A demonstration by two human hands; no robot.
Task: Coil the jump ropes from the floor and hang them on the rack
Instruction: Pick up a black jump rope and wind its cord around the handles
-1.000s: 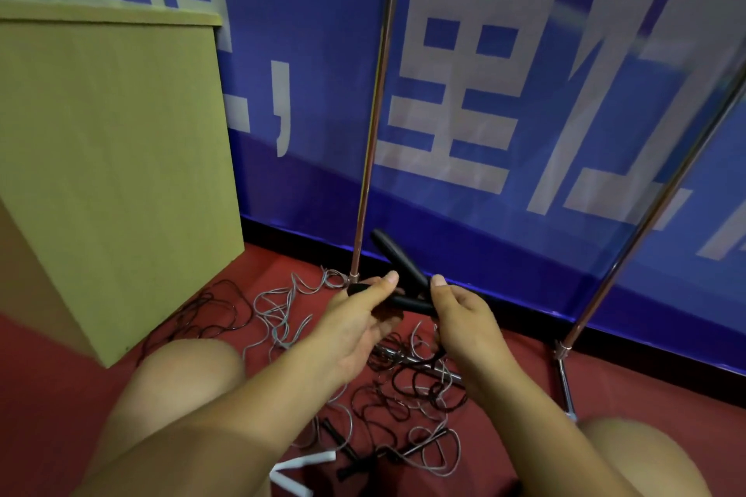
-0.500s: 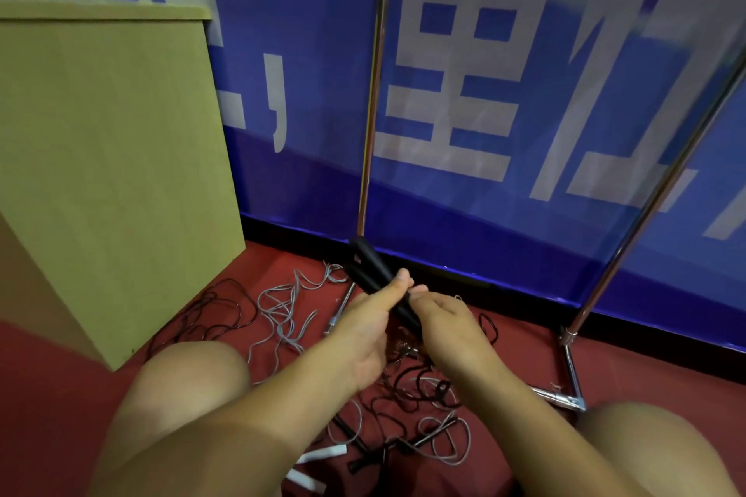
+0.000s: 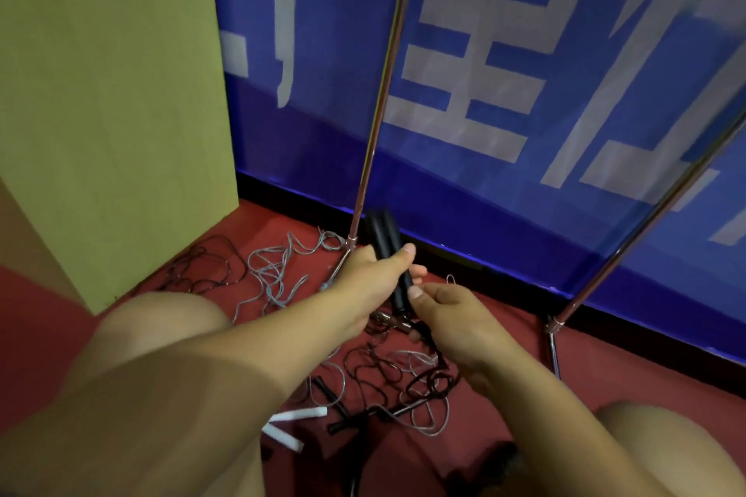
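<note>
Left hand (image 3: pixel 373 274) grips black handles (image 3: pixel 385 240) — right hand (image 3: pixel 448 315) seemingly pinching them

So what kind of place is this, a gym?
Probably a sports hall or school gym: a red floor strewn with jump ropes, a blue banner with large characters, and a metal rack.

A sports hall or gym corner: red floor (image 3: pixel 605 375), a blue banner (image 3: pixel 524 173) with large white characters at twelve o'clock, jump ropes (image 3: pixel 274 274) strewn beside a metal rack (image 3: pixel 375 113).
</note>
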